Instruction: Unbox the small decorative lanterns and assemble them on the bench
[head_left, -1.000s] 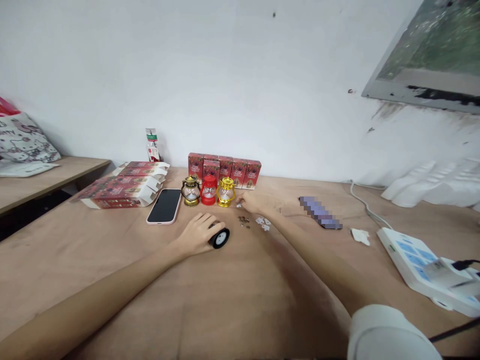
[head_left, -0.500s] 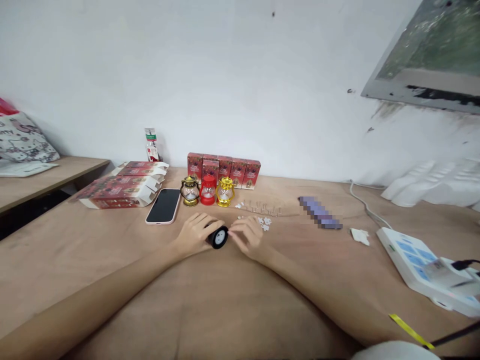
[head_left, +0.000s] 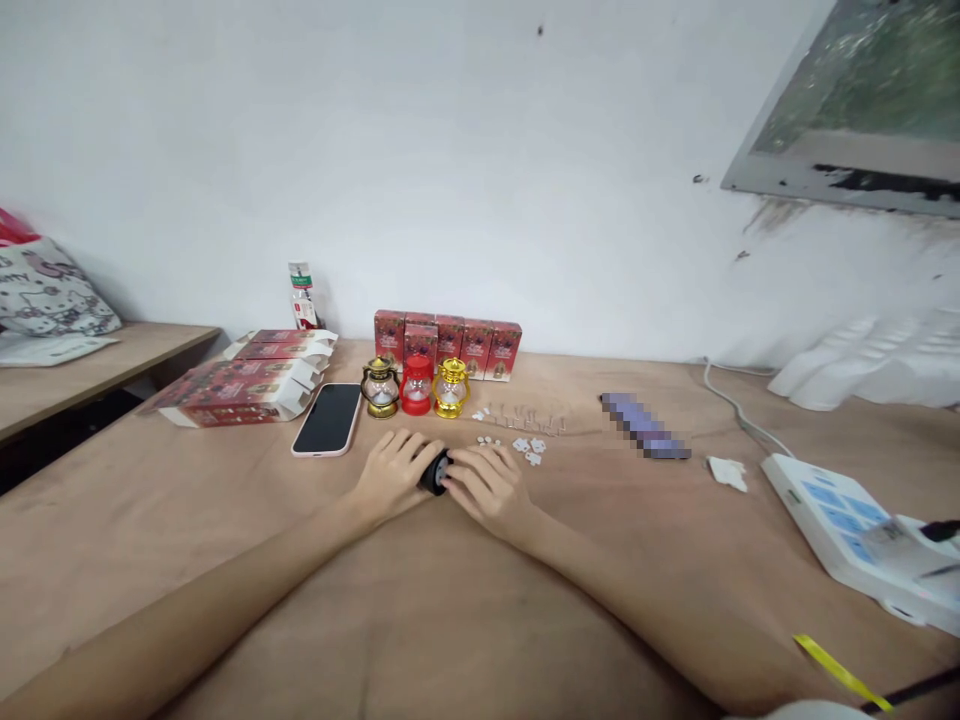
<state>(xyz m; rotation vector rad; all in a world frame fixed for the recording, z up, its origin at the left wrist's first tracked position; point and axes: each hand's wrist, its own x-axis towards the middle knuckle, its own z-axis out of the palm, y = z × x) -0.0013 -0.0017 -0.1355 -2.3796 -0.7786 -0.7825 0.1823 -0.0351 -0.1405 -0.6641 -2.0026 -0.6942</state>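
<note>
My left hand is closed around a small black object, likely a lantern lying on its side, with its round, light-coloured underside turned to the right. My right hand has its fingers bent and its fingertips against that underside; whether a small part is between them is hidden. Just beyond stand a bronze lantern, a red lantern and a gold lantern. White cut-out pieces, small white discs and several small metal pins lie past my right hand.
Small red boxes stand against the wall, with flattened open cartons to their left. Near my left hand lies a phone; a pixelated purple item is right. A power strip, cable and white scrap occupy the right side.
My right hand has moved left, bringing its fingertips onto the black object's underside, which they now partly cover. The left hand keeps its hold. The view has shifted slightly.
</note>
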